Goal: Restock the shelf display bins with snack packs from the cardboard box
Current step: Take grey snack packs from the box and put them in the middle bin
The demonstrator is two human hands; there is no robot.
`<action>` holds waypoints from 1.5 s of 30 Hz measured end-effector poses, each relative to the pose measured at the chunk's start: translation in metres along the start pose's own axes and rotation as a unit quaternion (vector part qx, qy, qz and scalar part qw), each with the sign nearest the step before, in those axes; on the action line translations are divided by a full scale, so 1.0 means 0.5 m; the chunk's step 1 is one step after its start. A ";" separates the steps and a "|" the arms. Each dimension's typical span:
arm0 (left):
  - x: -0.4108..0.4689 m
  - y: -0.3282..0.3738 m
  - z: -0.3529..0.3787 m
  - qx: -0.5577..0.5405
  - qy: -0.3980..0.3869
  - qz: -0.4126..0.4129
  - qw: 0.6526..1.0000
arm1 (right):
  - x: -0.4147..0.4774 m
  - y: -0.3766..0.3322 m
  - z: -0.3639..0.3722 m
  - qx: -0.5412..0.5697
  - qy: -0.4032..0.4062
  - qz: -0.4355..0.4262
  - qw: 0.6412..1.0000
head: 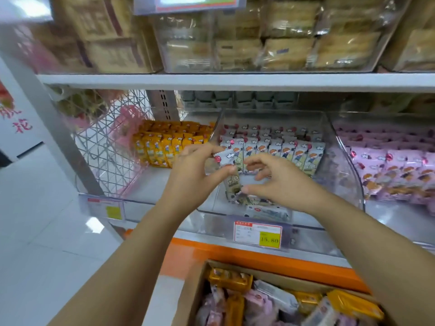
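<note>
My left hand [195, 170] grips a white snack pack [227, 161] with a cartoon figure, holding it over the front of the clear middle display bin [339, 147]. My right hand [275, 182] hovers just right of that pack with fingers spread and loosely bent, touching nothing I can make out. Rows of white packs [280, 149] stand upright in the bin's back half, and a few lie loose at the front [237, 196]. The cardboard box [195, 290] sits at the bottom, holding mixed yellow, pink and white packs.
Yellow packs [164, 144] fill the space left of the middle bin, pink packs [395, 165] the bin on the right. A wire basket [106, 142] stands at far left. A price tag [257, 234] hangs on the bin front. The upper shelf [235, 80] carries clear bins of biscuits.
</note>
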State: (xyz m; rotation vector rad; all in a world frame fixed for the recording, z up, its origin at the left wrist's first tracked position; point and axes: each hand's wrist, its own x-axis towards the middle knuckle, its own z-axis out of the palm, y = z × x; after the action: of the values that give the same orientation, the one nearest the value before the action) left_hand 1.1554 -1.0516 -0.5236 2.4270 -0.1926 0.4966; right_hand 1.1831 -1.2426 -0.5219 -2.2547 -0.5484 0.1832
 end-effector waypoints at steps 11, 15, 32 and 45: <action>-0.053 -0.037 -0.052 -0.085 -0.020 -0.041 0.995 | 0.048 -0.043 0.034 0.017 0.161 -0.007 0.987; -0.074 -0.057 -0.044 -0.152 -0.036 -0.065 0.986 | 0.098 -0.027 0.054 -0.004 0.173 0.037 0.984; -0.041 -0.090 -0.061 -0.208 -0.098 -0.069 0.971 | 0.145 -0.001 0.062 -0.103 0.060 0.091 0.989; -0.053 -0.066 -0.055 -0.071 -0.052 -0.012 0.996 | 0.024 -0.003 0.011 -0.275 -0.046 0.065 0.958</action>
State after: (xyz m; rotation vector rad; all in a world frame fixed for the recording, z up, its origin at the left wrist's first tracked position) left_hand 1.1315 -1.0083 -0.5333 2.3136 -0.2342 0.3340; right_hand 1.1919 -1.2325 -0.5238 -2.8402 -0.5488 0.2240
